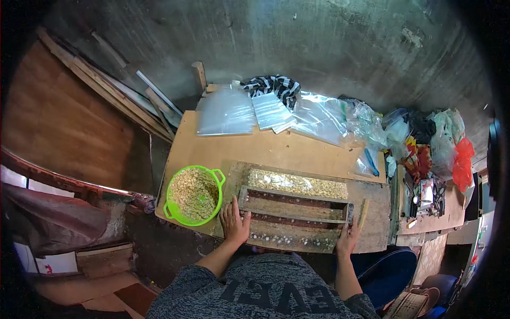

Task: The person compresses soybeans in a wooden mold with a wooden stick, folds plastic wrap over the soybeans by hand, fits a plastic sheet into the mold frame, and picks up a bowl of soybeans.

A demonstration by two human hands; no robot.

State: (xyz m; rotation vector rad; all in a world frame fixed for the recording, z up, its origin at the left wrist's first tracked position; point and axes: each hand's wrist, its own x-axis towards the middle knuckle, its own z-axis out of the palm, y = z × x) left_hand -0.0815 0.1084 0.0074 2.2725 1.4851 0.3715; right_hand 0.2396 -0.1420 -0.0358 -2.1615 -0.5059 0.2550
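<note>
Open rectangular wooden frame (295, 215) on a weathered wooden board (372, 234), near the front edge of the table (180, 143), set lengthwise before the person. The left hand (235, 222) lies at the frame's left end, fingers directed forward and the thumb spread apart from them, beside the near corner. The right hand (348, 239) is at the opposite end, its fingers extended toward the near right corner; whether they pinch the wood cannot be told from this view. Just behind the frame, and parallel to it, lies a long slab of pale pieces (297, 184) with a glossy surface. Small white fragments (289, 241) dot the board along the near side of the frame. To the right, a narrow wooden strip (364, 213) rests at a slant. To the left of the frame, near the left hand, stands a bright green two-handled basin (169, 194) holding loose pale pieces (188, 194). Along the rear of the table, from left to right: a stack of clear plastic sheets (226, 114), a black-and-white striped bag (287, 90) and crumpled clear plastic (321, 117). At the far right, a red bag (463, 162) hangs beside other bags.
</note>
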